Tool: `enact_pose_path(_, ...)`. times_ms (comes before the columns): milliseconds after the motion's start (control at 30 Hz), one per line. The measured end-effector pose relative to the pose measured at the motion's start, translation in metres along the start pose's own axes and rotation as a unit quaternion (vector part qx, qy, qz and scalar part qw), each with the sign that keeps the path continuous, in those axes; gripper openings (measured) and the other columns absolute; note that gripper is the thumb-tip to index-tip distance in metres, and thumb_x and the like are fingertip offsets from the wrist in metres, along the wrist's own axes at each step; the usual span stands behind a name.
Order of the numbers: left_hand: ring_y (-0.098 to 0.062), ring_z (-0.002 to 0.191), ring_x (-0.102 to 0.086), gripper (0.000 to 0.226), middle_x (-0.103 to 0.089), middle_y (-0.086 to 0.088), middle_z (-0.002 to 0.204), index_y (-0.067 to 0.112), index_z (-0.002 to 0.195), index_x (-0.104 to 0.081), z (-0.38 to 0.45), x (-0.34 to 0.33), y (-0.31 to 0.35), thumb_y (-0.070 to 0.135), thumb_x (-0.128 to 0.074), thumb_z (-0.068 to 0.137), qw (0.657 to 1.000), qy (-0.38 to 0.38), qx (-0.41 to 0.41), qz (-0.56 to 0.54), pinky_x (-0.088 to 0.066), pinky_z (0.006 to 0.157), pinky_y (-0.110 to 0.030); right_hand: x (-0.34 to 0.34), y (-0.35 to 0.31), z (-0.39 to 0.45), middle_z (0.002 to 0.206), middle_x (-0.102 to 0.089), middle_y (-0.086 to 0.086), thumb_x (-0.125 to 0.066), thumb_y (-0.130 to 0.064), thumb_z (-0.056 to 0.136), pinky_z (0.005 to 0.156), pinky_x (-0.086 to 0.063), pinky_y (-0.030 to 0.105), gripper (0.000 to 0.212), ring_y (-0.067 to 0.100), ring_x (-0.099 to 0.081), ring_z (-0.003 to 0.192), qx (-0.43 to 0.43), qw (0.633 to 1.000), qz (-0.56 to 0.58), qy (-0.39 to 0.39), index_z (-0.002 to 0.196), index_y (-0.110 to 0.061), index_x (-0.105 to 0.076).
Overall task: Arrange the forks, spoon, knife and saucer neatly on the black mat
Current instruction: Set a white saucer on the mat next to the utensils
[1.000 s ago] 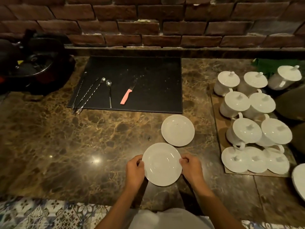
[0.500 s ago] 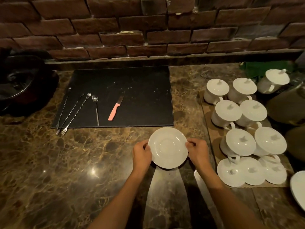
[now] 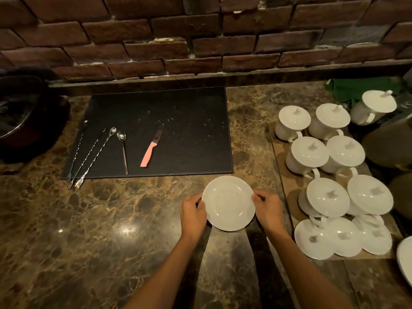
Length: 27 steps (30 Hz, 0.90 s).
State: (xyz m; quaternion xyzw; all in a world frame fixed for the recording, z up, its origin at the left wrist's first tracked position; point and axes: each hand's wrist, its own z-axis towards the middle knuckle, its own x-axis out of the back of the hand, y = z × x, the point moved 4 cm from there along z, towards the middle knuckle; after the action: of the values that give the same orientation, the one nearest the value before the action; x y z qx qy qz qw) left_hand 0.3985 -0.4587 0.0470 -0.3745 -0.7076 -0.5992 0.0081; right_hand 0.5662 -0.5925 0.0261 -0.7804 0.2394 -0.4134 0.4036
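Note:
I hold a white saucer [image 3: 228,202] by its rim, my left hand [image 3: 192,211] on its left edge and my right hand [image 3: 267,208] on its right edge. It sits just in front of the black mat's [image 3: 189,112] near right corner, over the marble counter. On the mat's left part lie long twisted forks [image 3: 89,159] at a slant, their tines overhanging the mat's front edge. A small spoon [image 3: 123,150] lies beside them. To its right is a pink-handled knife [image 3: 149,153], blade pointing away from me.
Several white lidded cups [image 3: 325,195] crowd a brown board [image 3: 287,170] at the right. A green cloth [image 3: 356,88] lies behind them. A dark pot [image 3: 26,117] stands at the left. A brick wall [image 3: 200,41] backs the counter. Another white plate [image 3: 405,257] shows at the right edge.
Both hands carried the saucer away from me toward the mat. The second saucer that lay on the counter a second ago is now out of sight beneath the held one.

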Motion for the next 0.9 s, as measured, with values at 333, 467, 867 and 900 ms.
enact_pose_path(333,-0.029,0.105,-0.067,0.034,-0.071,-0.009,0.115,0.011,0.123,-0.07,0.0,-0.007,-0.006,-0.001,-0.046,0.103,0.988,-0.024,0.11,-0.11,-0.059,0.085,-0.059,-0.005,0.008,-0.002,0.067,-0.067,0.012,-0.051,-0.007,0.092,0.049,-0.043,0.023,0.031,0.016,-0.051,0.059,-0.103,0.992,0.061,-0.037,0.069,-0.009,-0.071)
enact_pose_path(467,-0.032,0.095,-0.071,0.033,-0.074,-0.009,0.105,0.019,0.11,-0.072,0.003,-0.005,-0.002,-0.001,-0.047,0.102,0.988,-0.019,0.103,-0.117,-0.061,0.078,-0.058,-0.008,0.004,0.0,0.077,-0.07,0.017,-0.054,-0.004,0.09,0.053,-0.048,0.026,0.026,0.018,-0.057,0.064,-0.112,0.991,0.07,-0.022,0.073,-0.008,-0.073)
enact_pose_path(867,-0.015,0.095,-0.069,0.034,-0.073,0.01,0.099,0.027,0.106,-0.075,0.105,0.018,0.031,0.004,-0.05,0.101,0.99,0.0,0.096,-0.105,-0.063,0.081,-0.042,-0.044,-0.069,0.079,0.083,-0.07,0.021,-0.049,-0.004,0.091,0.061,-0.053,0.039,0.027,0.025,-0.063,0.072,-0.024,0.998,0.052,-0.031,0.081,-0.006,-0.074)
enact_pose_path(900,-0.016,0.095,-0.07,0.033,-0.073,0.01,0.099,0.028,0.105,-0.075,0.115,0.019,0.032,0.005,-0.051,0.102,0.99,0.001,0.101,-0.102,-0.063,0.082,-0.043,-0.048,-0.074,0.087,0.084,-0.071,0.021,-0.048,-0.003,0.091,0.062,-0.054,0.04,0.027,0.026,-0.064,0.072,-0.019,0.998,0.045,-0.03,0.081,-0.005,-0.073)
